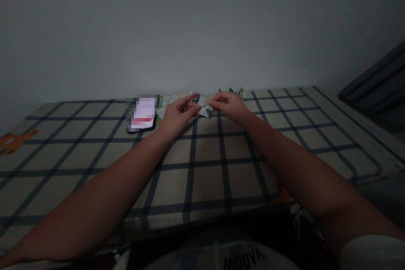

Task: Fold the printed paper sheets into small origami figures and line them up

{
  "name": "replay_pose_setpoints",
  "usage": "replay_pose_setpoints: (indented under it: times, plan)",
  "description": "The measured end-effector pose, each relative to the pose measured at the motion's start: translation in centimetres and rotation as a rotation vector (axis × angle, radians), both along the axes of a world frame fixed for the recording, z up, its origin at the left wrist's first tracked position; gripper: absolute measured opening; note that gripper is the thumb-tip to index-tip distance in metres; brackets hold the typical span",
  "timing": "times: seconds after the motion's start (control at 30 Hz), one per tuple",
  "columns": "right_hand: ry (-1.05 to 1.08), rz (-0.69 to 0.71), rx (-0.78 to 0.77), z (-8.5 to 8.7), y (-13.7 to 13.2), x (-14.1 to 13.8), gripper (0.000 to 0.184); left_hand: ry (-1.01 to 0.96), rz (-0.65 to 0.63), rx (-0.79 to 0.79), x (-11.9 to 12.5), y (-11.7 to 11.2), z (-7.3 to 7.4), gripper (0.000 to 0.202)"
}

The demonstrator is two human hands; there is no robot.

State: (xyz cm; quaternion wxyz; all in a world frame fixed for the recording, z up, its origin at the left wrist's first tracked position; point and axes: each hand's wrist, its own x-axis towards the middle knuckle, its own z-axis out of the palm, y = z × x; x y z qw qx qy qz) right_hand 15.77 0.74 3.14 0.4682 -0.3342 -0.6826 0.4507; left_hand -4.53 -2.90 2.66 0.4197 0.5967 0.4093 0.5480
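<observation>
A small folded piece of printed paper [206, 111], white with blue and yellow patches, is held between my two hands above the far side of the table. My left hand [177, 113] pinches its left end with the thumb and a finger, while the other fingers are partly stretched. On the opposite side, the closed fingertips of my right hand [230, 106] grip its right corner. A flat printed sheet [172, 99] in green and white lies behind my left hand and is partly hidden by it. Several small green and dark pieces [236, 91] show behind my right hand; I cannot tell what they are.
A phone [144, 112] with a lit, blurred screen lies left of the printed sheet. The table has a checked cloth [205, 181] with an orange figure [17, 141] at the left. A plain wall [202, 29] rises behind it. Dark folded fabric [379, 80] hangs at the right.
</observation>
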Motion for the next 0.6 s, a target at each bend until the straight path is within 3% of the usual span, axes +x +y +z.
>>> replay_pose_setpoints:
  times: [0.17, 0.43, 0.6]
  plan:
    - [-0.083, 0.006, 0.034, 0.08, -0.04, 0.16, 0.022, -0.018, -0.027, -0.131, 0.25, -0.44, 0.05, 0.040]
    - [-0.059, 0.022, 0.014, -0.23, 0.23, -0.04, 0.021, 0.120, 0.051, -0.072, -0.08, -0.17, -0.22, 0.036]
    - [-0.004, 0.027, -0.119, -0.29, 0.17, -0.24, 0.032, 0.149, 0.062, -0.040, -0.14, -0.18, -0.11, 0.035]
